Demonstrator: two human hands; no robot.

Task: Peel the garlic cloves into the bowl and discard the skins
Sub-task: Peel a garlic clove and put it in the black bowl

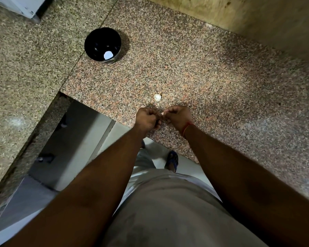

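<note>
**Clove worked between both hands, low over worktop edge**

Both hands meet just above the near edge of the granite worktop (pixel 212 82). Left hand (pixel 147 118) and right hand (pixel 177 115) are knuckle-up, fingers curled in, tips nearly touching. A small pale bit shows between them: a garlic clove (pixel 163 113), mostly hidden. Looks pinched by both hands; exact finger hold can't be made out from above.

Why held so, as I judge it: two-hand pinch lets one side steady the clove while the other picks at skin. Hands kept close to the worktop, so dropped skin prob. lands on stone, not the floor.

Garlic head (pixel 157 98) sits on worktop just beyond the hands, apart from them, slightly toward the left hand's side of centre. Near enough to reach w/o stepping. Prob. the supply for more cloves.

Black bowl (pixel 102 44) stands well apart, far left and back, upright. A bright white patch (pixel 108 55) low inside; can't tell if it's a peeled clove or glare. Getting the clove in there needs a long reach up-left from where the hands are.

No bin or skin pile seen. Red thread (pixel 186 128) on right wrist. Floor and a sandalled foot (pixel 172 160) visible below worktop edge.

Stage, judged: mid-peel on one clove; drop into bowl not yet done.
</note>
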